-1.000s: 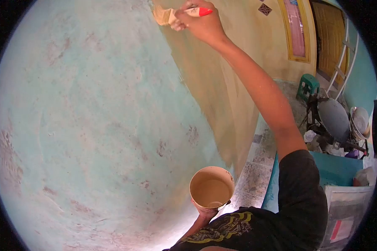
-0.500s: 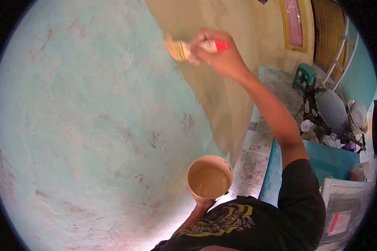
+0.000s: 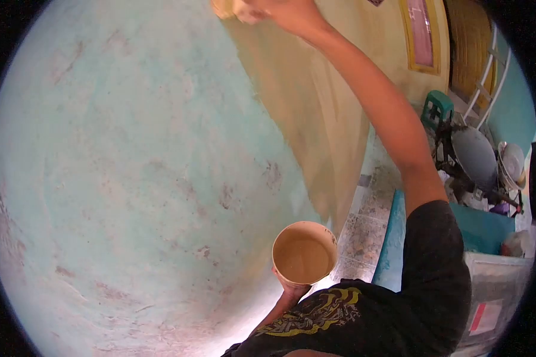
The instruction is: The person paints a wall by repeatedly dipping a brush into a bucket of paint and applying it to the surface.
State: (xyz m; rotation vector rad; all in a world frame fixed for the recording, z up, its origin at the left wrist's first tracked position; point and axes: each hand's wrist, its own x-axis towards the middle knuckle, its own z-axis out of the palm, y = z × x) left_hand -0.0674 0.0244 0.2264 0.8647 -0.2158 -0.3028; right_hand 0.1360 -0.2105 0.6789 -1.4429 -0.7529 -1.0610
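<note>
My right hand (image 3: 274, 13) is raised at the top edge of the head view, closed round a paintbrush. Only the brush's pale bristle end (image 3: 225, 8) shows, against the wall at the upper edge of the tan painted area (image 3: 280, 83). To the left spreads the light green, blotchy wall (image 3: 125, 143). Low in the middle, my left hand (image 3: 293, 290) holds a round bucket (image 3: 305, 279) from beneath. Tan paint (image 3: 304, 257) lies inside it, and most of the left fingers are hidden under the bucket.
On the right are a green stool (image 3: 438, 106), a white ladder (image 3: 488, 83), a large grey pan (image 3: 474, 156) and stacked bowls (image 3: 511, 160). Nearer stand a blue-green surface (image 3: 485, 229) and a framed panel (image 3: 494, 297). Behind is a yellow-framed window (image 3: 421, 35).
My right hand has moved up and slightly left along the wall with the brush, partly leaving the view. The bucket in my left hand appears slightly further right.
</note>
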